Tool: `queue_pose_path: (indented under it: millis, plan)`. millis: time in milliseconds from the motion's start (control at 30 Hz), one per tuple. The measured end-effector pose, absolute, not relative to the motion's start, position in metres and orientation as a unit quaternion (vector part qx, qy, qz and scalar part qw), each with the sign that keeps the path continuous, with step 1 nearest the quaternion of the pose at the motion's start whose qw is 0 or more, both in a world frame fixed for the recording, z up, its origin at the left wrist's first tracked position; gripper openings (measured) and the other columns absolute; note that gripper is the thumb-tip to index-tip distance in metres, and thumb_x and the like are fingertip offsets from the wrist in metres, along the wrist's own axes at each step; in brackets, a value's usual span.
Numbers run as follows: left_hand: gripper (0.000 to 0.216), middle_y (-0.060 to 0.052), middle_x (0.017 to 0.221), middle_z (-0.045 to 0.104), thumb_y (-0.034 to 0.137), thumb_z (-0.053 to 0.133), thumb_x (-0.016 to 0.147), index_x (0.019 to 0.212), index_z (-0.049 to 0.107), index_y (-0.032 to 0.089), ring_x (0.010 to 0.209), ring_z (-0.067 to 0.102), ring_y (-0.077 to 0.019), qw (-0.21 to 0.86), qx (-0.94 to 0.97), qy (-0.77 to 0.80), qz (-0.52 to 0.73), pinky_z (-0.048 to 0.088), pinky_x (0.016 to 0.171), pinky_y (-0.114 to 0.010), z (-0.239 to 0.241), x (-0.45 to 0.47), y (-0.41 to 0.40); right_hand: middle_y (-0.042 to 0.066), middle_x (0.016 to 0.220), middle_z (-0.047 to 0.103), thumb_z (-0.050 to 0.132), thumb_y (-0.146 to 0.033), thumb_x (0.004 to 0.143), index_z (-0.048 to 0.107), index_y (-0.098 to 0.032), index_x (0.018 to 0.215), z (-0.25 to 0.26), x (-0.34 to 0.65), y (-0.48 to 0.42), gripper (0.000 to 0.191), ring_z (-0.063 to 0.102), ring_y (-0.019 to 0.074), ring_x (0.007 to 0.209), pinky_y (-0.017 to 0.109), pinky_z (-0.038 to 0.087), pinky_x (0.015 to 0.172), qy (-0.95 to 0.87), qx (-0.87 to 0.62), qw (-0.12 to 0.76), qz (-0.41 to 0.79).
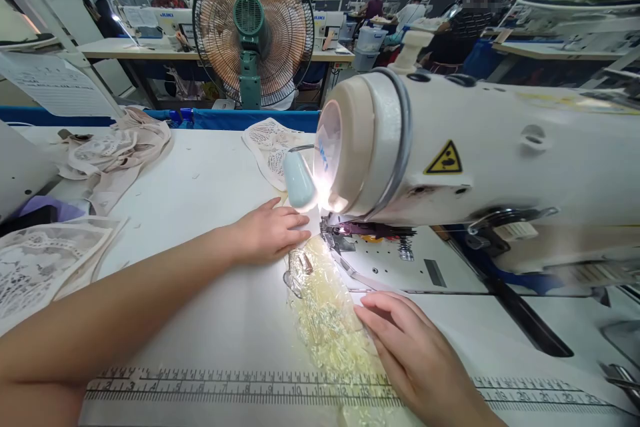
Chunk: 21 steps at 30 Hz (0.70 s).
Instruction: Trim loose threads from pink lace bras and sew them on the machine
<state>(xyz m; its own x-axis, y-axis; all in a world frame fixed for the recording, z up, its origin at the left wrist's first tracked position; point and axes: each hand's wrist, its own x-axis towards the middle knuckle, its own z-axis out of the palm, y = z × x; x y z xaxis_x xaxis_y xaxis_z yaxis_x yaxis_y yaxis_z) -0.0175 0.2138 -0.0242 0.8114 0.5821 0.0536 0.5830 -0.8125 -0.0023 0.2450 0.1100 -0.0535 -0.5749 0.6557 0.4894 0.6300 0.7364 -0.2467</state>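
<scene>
White work table (220, 180): surface flat, with a printed ruler scale (250, 388) running along its near edge. A sewing machine (480, 160) stands on the right half. A strip of pale yellow lace fabric (327, 320) lies from the near edge up to the machine's needle area. A patterned lace piece (273, 147) lies near the far edge, centre. A heap of beige lace fabric (113, 153) occupies the far left corner. More lace pieces (45, 260) lie stacked at the left edge.
</scene>
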Motion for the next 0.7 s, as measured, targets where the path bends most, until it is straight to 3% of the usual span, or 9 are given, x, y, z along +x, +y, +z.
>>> queue_pose_path:
  millis: [167, 267, 367, 500, 700]
  plan:
    - [0.026, -0.007, 0.115, 0.058, 0.029, 0.044, 0.088, 0.107, 0.060, 0.019, 0.107, 0.052, -0.0252, -0.041, -0.890, -0.451, -0.053, 0.042, 0.091, -0.041, 0.002, -0.012, 0.214, 0.011, 0.096, 0.060, 0.044, -0.010, 0.083, 0.061, -0.017, 0.102, -0.059, 0.248, 0.110, 0.027, 0.058, 0.0220, 0.093, 0.035, 0.054, 0.074, -0.891, -0.360, 0.274, 0.027]
    - [0.038, -0.014, 0.117, 0.054, 0.034, 0.036, 0.090, 0.118, 0.050, 0.012, 0.106, 0.053, -0.0268, -0.059, -0.815, -0.572, -0.064, 0.046, 0.086, -0.039, 0.013, -0.004, 0.227, 0.012, 0.099, 0.060, 0.045, -0.014, 0.084, 0.060, -0.018, 0.105, -0.063, 0.250, 0.111, 0.026, 0.058, 0.0236, 0.095, 0.036, 0.054, 0.075, -0.898, -0.357, 0.258, 0.024]
    - [0.051, -0.018, 0.118, 0.052, 0.048, 0.044, 0.084, 0.116, 0.053, 0.009, 0.102, 0.056, -0.0321, -0.101, -0.759, -0.643, -0.025, 0.049, 0.078, -0.040, 0.012, -0.001, 0.249, 0.012, 0.102, 0.057, 0.045, -0.014, 0.084, 0.057, -0.018, 0.108, -0.066, 0.253, 0.110, 0.027, 0.057, 0.0245, 0.098, 0.038, 0.053, 0.077, -0.905, -0.351, 0.238, 0.022]
    - [0.056, -0.019, 0.125, 0.046, 0.050, 0.043, 0.083, 0.114, 0.057, 0.006, 0.108, 0.051, -0.0356, -0.119, -0.756, -0.644, -0.006, 0.042, 0.088, -0.043, 0.001, -0.008, 0.282, 0.013, 0.107, 0.054, 0.045, -0.013, 0.085, 0.053, -0.018, 0.114, -0.069, 0.257, 0.109, 0.031, 0.054, 0.0252, 0.102, 0.039, 0.051, 0.081, -0.913, -0.351, 0.207, 0.029]
    - [0.060, -0.013, 0.143, 0.034, 0.051, 0.046, 0.082, 0.135, 0.039, 0.022, 0.129, 0.029, -0.0357, -0.122, -0.788, -0.603, 0.015, 0.024, 0.102, -0.057, -0.017, -0.024, 0.307, 0.014, 0.109, 0.052, 0.046, -0.014, 0.085, 0.050, -0.018, 0.118, -0.074, 0.262, 0.111, 0.034, 0.053, 0.0262, 0.103, 0.039, 0.052, 0.080, -0.918, -0.347, 0.188, 0.027]
